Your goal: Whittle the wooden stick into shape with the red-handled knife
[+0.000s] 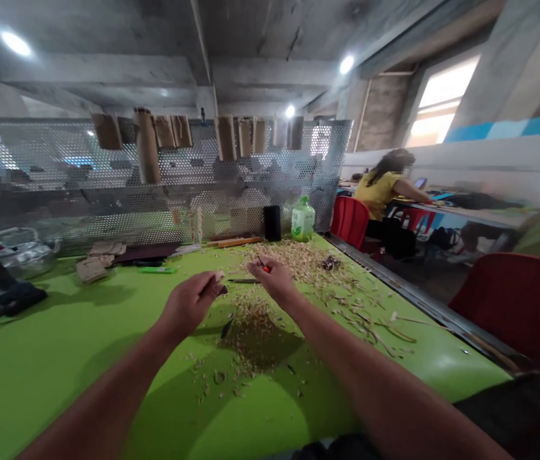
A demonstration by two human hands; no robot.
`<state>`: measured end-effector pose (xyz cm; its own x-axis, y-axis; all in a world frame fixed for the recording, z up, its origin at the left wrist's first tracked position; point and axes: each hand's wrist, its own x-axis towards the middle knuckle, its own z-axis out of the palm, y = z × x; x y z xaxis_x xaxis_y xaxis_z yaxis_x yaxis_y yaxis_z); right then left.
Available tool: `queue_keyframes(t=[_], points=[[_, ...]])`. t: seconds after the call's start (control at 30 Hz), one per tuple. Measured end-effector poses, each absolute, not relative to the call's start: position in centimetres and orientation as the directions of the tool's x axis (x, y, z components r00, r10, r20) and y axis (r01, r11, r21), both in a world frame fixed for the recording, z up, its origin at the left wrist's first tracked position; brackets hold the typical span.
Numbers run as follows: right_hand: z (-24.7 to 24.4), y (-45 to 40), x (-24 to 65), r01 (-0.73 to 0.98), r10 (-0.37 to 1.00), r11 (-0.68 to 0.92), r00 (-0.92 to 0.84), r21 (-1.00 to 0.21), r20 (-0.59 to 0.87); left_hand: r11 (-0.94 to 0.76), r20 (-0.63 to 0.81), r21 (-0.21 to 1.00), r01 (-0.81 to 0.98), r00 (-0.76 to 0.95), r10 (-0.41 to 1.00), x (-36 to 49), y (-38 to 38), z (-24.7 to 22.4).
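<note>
My left hand (193, 298) is closed above the green table, with the tip of a small pale wood piece (220, 276) showing at its fingertips. A dark scrap (223, 291) shows just below those fingers; whether they touch it I cannot tell. To the right, my right hand (275, 281) is closed round a small tool with a red-orange part (266, 269); most of it is hidden by the fingers. Between the hands a thin dark tool (243, 281) lies on the table. Wood shavings (250, 322) are heaped below and spread behind my right hand.
Along the back of the green table (82, 319) stand a green bottle (303, 219) and a black upright block (272, 223). A green cutter (152, 270) and sandpaper pieces (100, 259) lie left. Beyond the right edge are red chairs (350, 216) and a seated person (382, 185).
</note>
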<state>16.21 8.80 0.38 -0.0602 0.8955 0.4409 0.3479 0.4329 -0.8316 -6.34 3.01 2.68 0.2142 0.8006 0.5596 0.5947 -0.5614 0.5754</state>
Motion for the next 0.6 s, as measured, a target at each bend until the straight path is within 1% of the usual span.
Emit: queue_keyframes(t=[0.07,0.13,0.2,0.27,0.4,0.5,0.6], points=[[0.3,8.5,16.1,0.183,0.914,0.406,-0.064,-0.896,0.401,-0.535,0.533,0.517,0.669,0.238,0.812,-5.9,3.1,2.0],[0.2,8.1,16.0,0.035,0.918,0.394,-0.059,-0.918,0.392,-0.523,0.522,0.517,0.678,0.235,0.82,-5.5,3.1,1.7],[0.3,7.7,15.9,-0.035,0.909,0.41,-0.062,-0.911,0.412,-0.51,0.519,0.539,0.67,0.213,0.828,-5.4,2.9,1.7],[0.4,7.3,15.8,-0.011,0.883,0.46,-0.103,-0.888,0.459,-0.496,0.512,0.557,0.667,0.194,0.837,-5.3,2.7,2.0],[0.4,6.3,15.4,0.181,0.799,0.588,-0.28,-0.788,0.532,-0.484,0.493,0.575,0.66,0.193,0.849,-5.1,2.1,2.6],[0.2,5.6,15.0,0.286,0.761,0.639,-0.373,-0.714,0.531,-0.48,0.492,0.562,0.674,0.195,0.849,-5.0,1.8,2.9],[0.1,5.0,14.8,0.331,0.753,0.651,-0.401,-0.683,0.522,-0.511,0.509,0.524,0.681,0.232,0.829,-5.1,1.4,3.1]])
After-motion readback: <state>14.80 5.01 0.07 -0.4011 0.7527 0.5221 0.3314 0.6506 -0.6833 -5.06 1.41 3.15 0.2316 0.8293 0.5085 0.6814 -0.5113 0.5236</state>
